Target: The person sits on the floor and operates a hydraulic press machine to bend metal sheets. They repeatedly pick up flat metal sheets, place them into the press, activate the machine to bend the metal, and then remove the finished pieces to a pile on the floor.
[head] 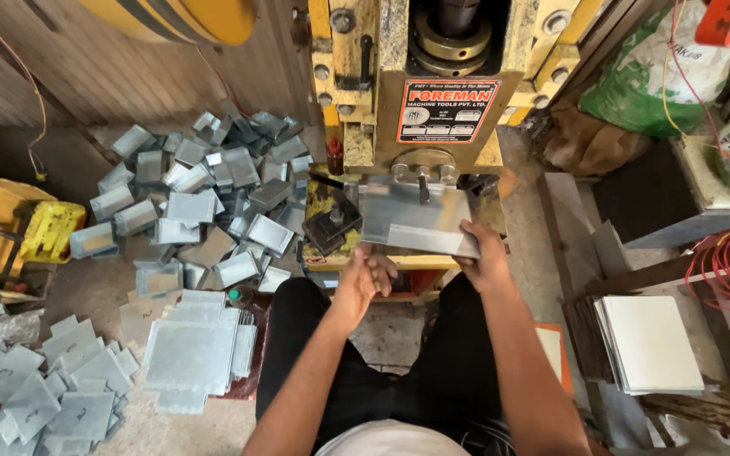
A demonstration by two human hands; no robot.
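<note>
A flat grey metal sheet lies on the bed of a yellow press machine, under its ram. My right hand grips the sheet's near right corner. My left hand hovers just below the sheet's near left edge, fingers loosely curled, holding nothing that I can see. A black die block sits on the press bed to the left of the sheet.
A heap of bent metal pieces lies on the floor at left. Flat metal blanks are stacked near my left knee, more blanks at far left. White sheets lie stacked at right. A green sack stands behind.
</note>
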